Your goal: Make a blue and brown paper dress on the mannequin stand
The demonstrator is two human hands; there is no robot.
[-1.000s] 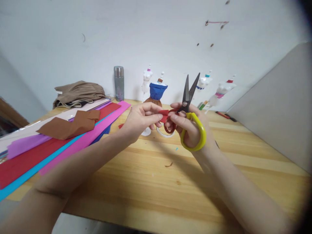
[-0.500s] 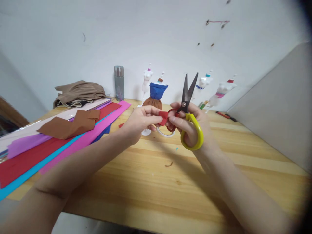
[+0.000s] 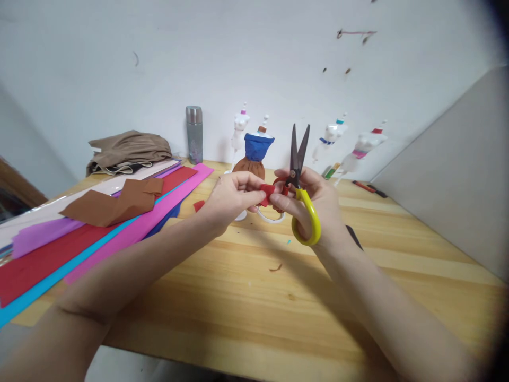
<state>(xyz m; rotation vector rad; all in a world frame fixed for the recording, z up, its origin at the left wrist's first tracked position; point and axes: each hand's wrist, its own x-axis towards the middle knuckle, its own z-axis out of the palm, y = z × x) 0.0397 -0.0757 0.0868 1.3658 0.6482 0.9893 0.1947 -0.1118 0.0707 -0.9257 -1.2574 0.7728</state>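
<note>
Both hands meet above the wooden table. My left hand pinches a small folded piece of red paper between thumb and fingers. My right hand grips scissors with yellow and red handles; their dark blades point up, slightly parted. The right fingertips also touch the red paper. Just behind the hands stands a small mannequin in a blue and brown paper dress, with a white ring on the table below.
Long sheets of red, pink, blue, purple and brown crepe paper lie at the left. Behind them sit folded tan cloth and a grey flask. Three white mini mannequins line the back wall. A grey panel borders the right.
The scissors have swung more upright and shifted left, their blades closing somewhat. My right hand has drawn closer to the left hand and the red paper.
</note>
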